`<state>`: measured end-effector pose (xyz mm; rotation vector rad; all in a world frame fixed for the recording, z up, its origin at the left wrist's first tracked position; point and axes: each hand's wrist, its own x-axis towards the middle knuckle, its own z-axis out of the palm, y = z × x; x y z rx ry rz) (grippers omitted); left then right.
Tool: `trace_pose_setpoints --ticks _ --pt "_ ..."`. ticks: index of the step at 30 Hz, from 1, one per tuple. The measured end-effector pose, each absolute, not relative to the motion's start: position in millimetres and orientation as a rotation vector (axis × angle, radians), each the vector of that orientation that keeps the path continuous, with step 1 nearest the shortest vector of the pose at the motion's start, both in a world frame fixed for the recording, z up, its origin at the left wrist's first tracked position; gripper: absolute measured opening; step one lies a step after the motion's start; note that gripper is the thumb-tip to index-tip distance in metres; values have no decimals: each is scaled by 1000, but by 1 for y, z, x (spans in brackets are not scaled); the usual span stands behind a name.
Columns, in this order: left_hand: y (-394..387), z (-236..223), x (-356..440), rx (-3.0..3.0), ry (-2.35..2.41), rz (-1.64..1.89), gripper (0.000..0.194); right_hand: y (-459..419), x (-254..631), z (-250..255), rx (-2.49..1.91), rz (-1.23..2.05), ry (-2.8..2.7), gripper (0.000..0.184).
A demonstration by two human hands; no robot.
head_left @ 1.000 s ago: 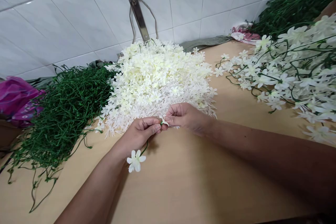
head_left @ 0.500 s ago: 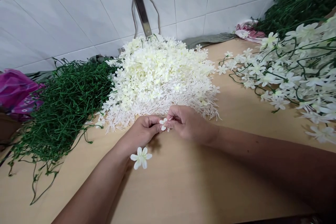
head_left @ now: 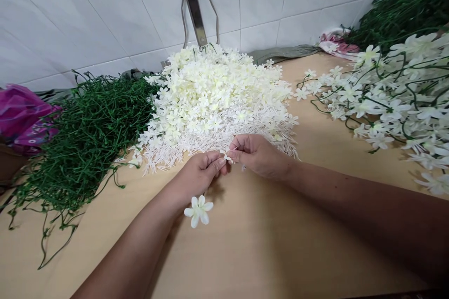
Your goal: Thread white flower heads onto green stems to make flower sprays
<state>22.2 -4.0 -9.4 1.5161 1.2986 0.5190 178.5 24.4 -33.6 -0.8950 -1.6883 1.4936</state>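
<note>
Just in front of the flower pile, my left hand (head_left: pixel 203 170) is closed in a pinch on a small white artificial flower (head_left: pixel 226 155). Beside it, my right hand (head_left: pixel 257 156) is closed too, thumb and forefinger on a thin pale stamen (head_left: pixel 235 148) close to that flower. Below my left wrist shows a larger open white flower (head_left: pixel 199 211); whether its stem runs into my left hand is hidden. Past both hands lies a heap of loose white flowers (head_left: pixel 213 88), with many thin whitish stamens (head_left: pixel 245 126) along its near edge.
Green plastic stems (head_left: pixel 101 121) are piled at left, near a magenta bag (head_left: pixel 26 112). At right lie white flowers on green stems (head_left: pixel 389 107), with more green stems (head_left: pixel 403 9) behind. A metal bar (head_left: pixel 194 9) leans at the tiled wall (head_left: pixel 263 0) behind the wooden table (head_left: pixel 245 252).
My right hand has drawn slightly away from my left, so a small gap shows between them. My left thumb now covers more of the small flower. The view has shifted a little.
</note>
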Motion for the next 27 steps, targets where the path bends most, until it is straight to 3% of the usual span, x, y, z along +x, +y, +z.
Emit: trace_pose_setpoints --ticks 17,23,27 --pt "-3 -9 21 1564 1226 467 22 13 173 -32 -968 1259 -1827 11" --pt "0 -12 18 1497 1115 602 27 21 176 -29 -765 1680 -1615 18" --pt "2 -10 13 1461 1108 603 34 23 178 -26 -754 1765 -1503 21"
